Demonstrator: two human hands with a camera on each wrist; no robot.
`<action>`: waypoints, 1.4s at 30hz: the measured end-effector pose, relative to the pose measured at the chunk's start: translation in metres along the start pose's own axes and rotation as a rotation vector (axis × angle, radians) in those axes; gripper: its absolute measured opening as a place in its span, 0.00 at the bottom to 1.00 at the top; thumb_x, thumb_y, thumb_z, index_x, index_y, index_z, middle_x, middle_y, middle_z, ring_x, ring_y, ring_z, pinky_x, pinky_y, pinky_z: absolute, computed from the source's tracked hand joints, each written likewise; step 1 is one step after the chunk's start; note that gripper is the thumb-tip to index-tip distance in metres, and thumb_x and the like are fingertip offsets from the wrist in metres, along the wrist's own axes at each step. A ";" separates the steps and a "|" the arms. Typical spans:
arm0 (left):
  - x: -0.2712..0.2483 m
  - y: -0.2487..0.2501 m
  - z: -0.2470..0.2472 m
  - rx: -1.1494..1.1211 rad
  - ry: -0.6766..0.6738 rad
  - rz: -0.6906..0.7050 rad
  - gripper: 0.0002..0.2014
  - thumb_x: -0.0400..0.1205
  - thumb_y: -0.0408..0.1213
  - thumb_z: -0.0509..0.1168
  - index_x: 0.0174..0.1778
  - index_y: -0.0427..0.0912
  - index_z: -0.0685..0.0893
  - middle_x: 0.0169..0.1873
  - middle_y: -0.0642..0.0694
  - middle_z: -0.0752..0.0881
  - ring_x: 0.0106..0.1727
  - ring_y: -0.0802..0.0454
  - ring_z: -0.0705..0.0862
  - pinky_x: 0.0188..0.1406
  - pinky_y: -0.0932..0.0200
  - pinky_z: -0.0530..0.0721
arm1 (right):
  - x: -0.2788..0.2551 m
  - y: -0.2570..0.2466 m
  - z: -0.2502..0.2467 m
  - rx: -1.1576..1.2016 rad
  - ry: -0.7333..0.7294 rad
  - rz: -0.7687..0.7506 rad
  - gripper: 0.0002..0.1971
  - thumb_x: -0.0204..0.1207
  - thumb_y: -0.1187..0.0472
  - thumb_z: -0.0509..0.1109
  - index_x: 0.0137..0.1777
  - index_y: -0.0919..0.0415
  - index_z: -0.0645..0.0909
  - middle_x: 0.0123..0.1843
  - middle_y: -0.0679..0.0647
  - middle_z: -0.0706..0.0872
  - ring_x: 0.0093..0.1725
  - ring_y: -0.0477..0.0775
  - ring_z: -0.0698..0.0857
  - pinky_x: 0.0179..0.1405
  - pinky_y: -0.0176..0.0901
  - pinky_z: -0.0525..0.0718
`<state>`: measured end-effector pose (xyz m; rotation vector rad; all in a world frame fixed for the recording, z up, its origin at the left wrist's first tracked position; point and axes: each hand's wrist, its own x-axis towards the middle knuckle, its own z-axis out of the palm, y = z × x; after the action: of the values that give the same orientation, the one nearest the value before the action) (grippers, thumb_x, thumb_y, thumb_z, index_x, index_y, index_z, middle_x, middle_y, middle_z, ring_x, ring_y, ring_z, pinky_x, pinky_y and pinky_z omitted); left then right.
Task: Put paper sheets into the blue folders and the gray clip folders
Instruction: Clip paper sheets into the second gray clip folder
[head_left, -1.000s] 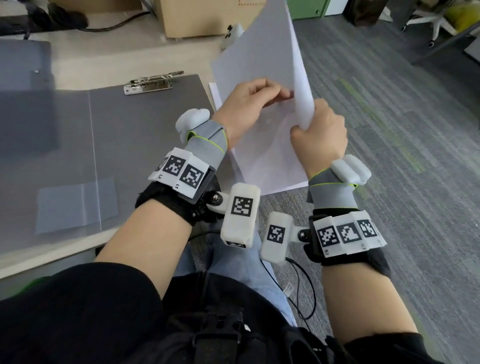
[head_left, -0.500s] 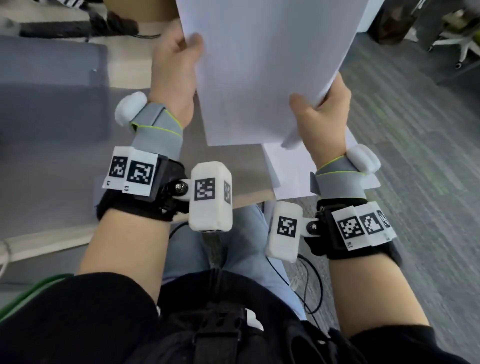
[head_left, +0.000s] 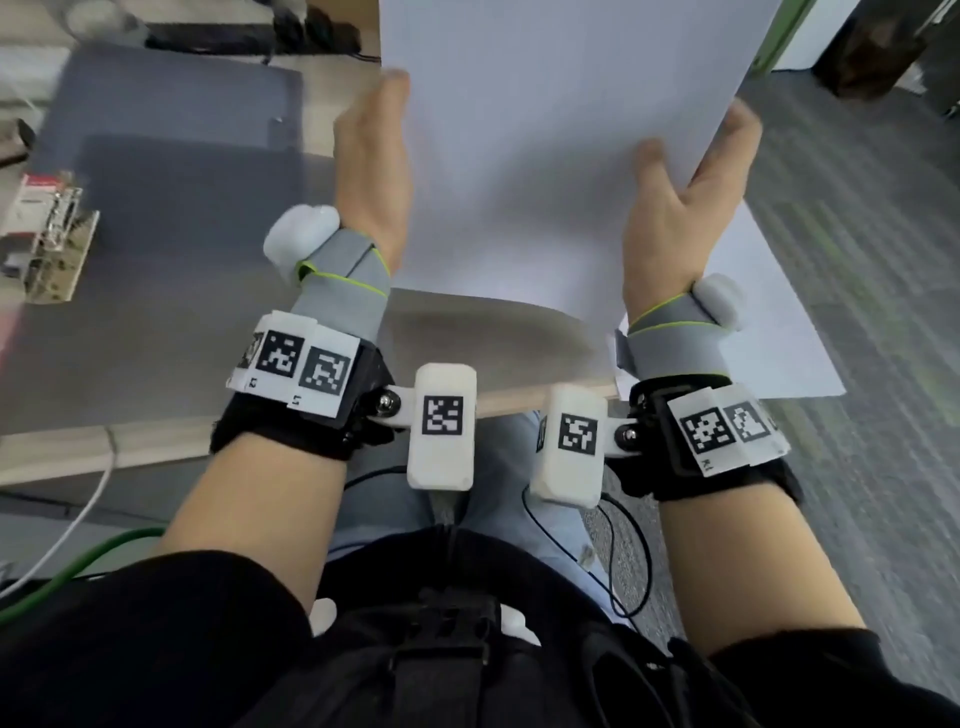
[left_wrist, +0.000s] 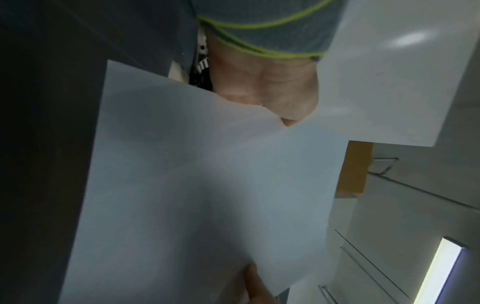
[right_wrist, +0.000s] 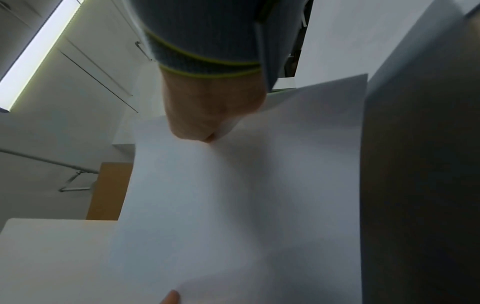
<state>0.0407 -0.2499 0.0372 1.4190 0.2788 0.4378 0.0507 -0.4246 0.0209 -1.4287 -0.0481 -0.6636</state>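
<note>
Gripping one paper sheet (head_left: 545, 156) by its edges — left hand (head_left: 373, 171), right hand (head_left: 685, 208), fingers pinching.

No words can be read: only black-and-white square code markers show on the white wrist bands (head_left: 298, 366) and camera blocks (head_left: 442, 423), their small printed characters too blurred to make out.

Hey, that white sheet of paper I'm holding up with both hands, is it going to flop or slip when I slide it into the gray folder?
The paper sheet probably flops: its lower edge already bows between the left hand and right hand. It looks thin and light, so air may lift it. Holding both side edges likely keeps it steady.
</note>
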 end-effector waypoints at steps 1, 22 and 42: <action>0.006 0.002 -0.005 0.041 0.016 0.001 0.07 0.81 0.43 0.55 0.37 0.51 0.73 0.40 0.54 0.73 0.44 0.54 0.68 0.49 0.61 0.72 | 0.000 -0.001 0.004 -0.006 0.008 -0.024 0.22 0.69 0.77 0.62 0.64 0.71 0.69 0.55 0.51 0.81 0.47 0.39 0.83 0.51 0.37 0.82; 0.012 -0.074 -0.047 0.559 -0.081 -0.219 0.23 0.74 0.24 0.52 0.61 0.38 0.83 0.57 0.40 0.87 0.57 0.38 0.85 0.56 0.47 0.86 | -0.004 0.076 -0.007 -0.597 -0.247 0.525 0.28 0.70 0.70 0.61 0.70 0.50 0.78 0.47 0.53 0.86 0.47 0.53 0.84 0.49 0.39 0.82; 0.035 -0.087 -0.063 0.727 -0.122 -0.295 0.12 0.63 0.27 0.50 0.22 0.48 0.55 0.28 0.45 0.57 0.40 0.45 0.58 0.36 0.53 0.63 | 0.014 0.076 0.022 -0.911 -0.491 0.533 0.23 0.76 0.68 0.60 0.72 0.58 0.74 0.69 0.58 0.80 0.61 0.61 0.81 0.52 0.40 0.77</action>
<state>0.0549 -0.1861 -0.0545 2.0627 0.5766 -0.0100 0.1039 -0.4106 -0.0370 -2.3334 0.2765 0.1726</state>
